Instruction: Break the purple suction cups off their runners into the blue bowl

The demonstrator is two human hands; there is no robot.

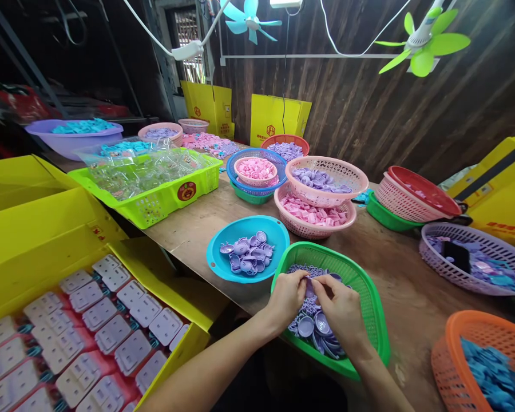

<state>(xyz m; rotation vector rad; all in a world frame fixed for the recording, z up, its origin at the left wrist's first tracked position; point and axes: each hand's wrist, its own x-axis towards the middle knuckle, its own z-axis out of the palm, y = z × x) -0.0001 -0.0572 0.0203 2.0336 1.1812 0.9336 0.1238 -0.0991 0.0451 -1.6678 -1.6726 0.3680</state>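
My left hand [288,297] and my right hand [341,306] meet over a green basket [371,286], fingers pinched together on a small purple plastic piece [309,288]. The fingers cover most of that piece, so its exact kind is unclear. In the basket below lie purple round cup-like parts [305,326] and thin lilac chain-like pieces [298,312]. Just left of the basket stands a blue bowl [217,246] with a heap of purple rounded plastic parts [251,252].
Two stacked pink baskets [356,177] stand behind. A lime crate [154,212] of clear bags is at left, above a yellow carton [189,349] of packed white-backed items. An orange basket [444,355] and a lilac basket [438,263] line the right. Fans [423,48] hang overhead.
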